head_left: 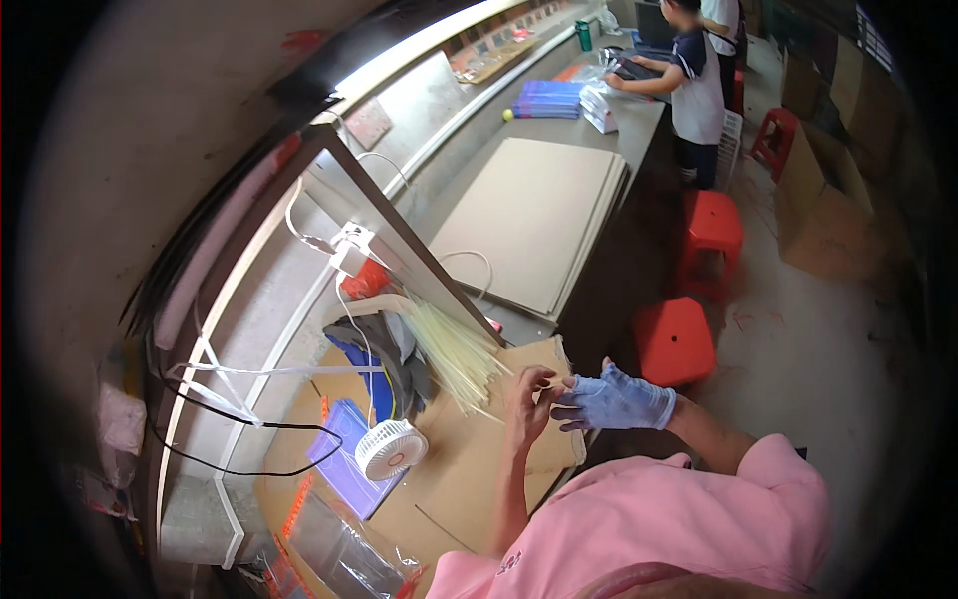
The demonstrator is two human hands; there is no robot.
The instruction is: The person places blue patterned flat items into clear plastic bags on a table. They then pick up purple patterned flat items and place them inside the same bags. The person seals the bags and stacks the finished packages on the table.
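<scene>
Cardboard lies spread below two hands that meet just above its right-hand edge. The bare left hand has its fingers bent inward, the tips close to those of the right hand, which wears a light blue glove. The right hand's fingers point left, toward the other hand, and its thumb sticks up. Whether the fingers of either hand pinch something thin is too small to tell.

Nearest to them, beyond the left hand, a bundle of pale yellow strips lies fanned out on the cardboard, loose ends toward the person. Left of the bundle sits a heap of grey and blue fabric. Nearer, a small white fan stands against a flat purple-blue packet, with clear plastic wrapping below that.

Past a dark-edged partition, a long table bears a stack of large beige boards and, farther along, purple-blue packs. A co-worker stands at its side, arms reaching over the tabletop. Red stools line the floor to the right, near an open carton.
</scene>
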